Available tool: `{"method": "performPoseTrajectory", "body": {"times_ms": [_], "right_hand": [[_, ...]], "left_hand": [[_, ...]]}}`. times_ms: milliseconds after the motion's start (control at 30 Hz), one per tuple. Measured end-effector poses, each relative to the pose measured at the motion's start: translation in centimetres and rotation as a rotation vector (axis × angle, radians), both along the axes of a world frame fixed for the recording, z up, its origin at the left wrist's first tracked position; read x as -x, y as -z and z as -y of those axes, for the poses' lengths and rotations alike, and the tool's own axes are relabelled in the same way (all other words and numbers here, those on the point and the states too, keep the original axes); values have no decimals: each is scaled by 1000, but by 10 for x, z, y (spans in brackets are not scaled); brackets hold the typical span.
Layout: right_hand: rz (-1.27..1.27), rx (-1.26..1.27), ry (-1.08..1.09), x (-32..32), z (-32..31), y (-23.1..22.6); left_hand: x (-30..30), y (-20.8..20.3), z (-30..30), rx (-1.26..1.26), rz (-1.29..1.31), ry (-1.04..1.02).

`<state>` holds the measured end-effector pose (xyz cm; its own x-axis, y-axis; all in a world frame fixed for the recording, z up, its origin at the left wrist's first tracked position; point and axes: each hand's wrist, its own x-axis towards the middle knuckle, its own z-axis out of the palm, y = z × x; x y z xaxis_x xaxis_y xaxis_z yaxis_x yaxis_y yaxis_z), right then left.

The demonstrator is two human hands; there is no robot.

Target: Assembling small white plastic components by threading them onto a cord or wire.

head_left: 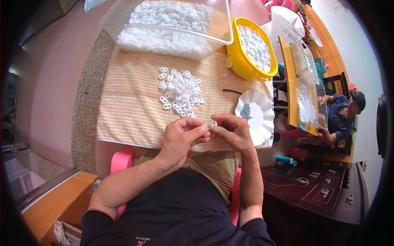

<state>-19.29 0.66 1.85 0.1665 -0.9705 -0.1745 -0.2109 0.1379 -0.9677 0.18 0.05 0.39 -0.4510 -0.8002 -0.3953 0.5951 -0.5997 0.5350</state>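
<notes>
Close together over the near edge of the cloth, both hands are closed in a pinch. Between the thumb and forefinger of my left hand (183, 134) is a small white plastic part (205, 125), mostly covered by the fingers. My right hand (232, 131) pinches a white oval two-hole plastic piece (214, 124). Just beyond the hands lies a loose pile of similar two-hole pieces (183, 91). Right of my right hand stands a white scalloped plate (261, 119), with a heap of small grey parts (246, 111) on its left side.
A striped cloth (127, 102) covers the table. At its far side stand a clear bin (166, 26) and a yellow tub (234, 51), both full of white pieces. A dark thin stick (232, 90) lies near the plate. Another person (342, 115) works at the right beside a clear box (307, 102).
</notes>
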Motion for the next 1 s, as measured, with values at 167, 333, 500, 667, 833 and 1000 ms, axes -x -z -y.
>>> {"method": "performPoseTrajectory", "body": {"times_ms": [167,333,500,667,833,1000], "right_hand": [[133,-30,-1,2,-1,1],[153,-21,-9,0,-1,0],[189,-39,11,-1,-2,-1],[225,-61,11,-2,-2,-3],[215,-67,18,-2,-2,-4],[215,-77,22,-1,-2,-2]], "left_hand": [[0,1,0,-5,12,3],[-1,0,0,0,22,20],[0,0,0,-1,12,23],[0,-1,-1,-5,19,20],[0,-1,-1,-7,25,23],[0,-2,-1,-2,32,28]]}}
